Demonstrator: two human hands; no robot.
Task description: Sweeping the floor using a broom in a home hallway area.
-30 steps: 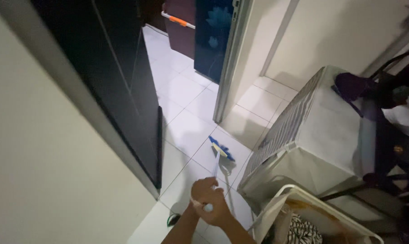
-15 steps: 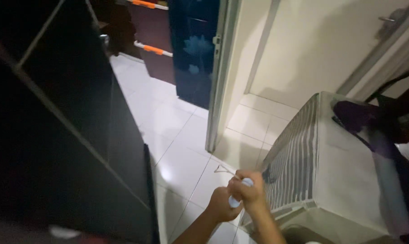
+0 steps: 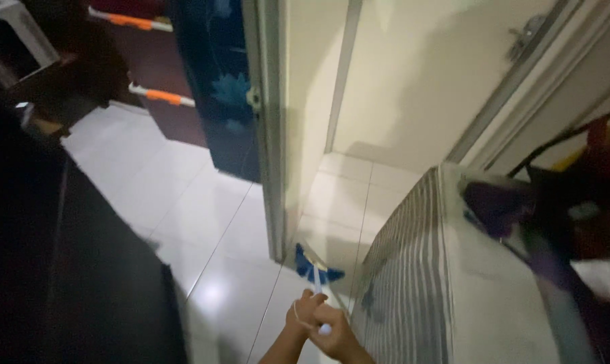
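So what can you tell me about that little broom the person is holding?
The broom has a pale, thin handle and a blue head with a lighter band where handle and head meet. Both hands, left hand and right hand, grip the handle's top end. Its head rests on the white floor tiles, between the door frame and a white slatted box.

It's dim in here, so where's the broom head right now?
In the head view, low and centre: the broom head lies on the floor tiles, between the door frame and the slatted white unit.
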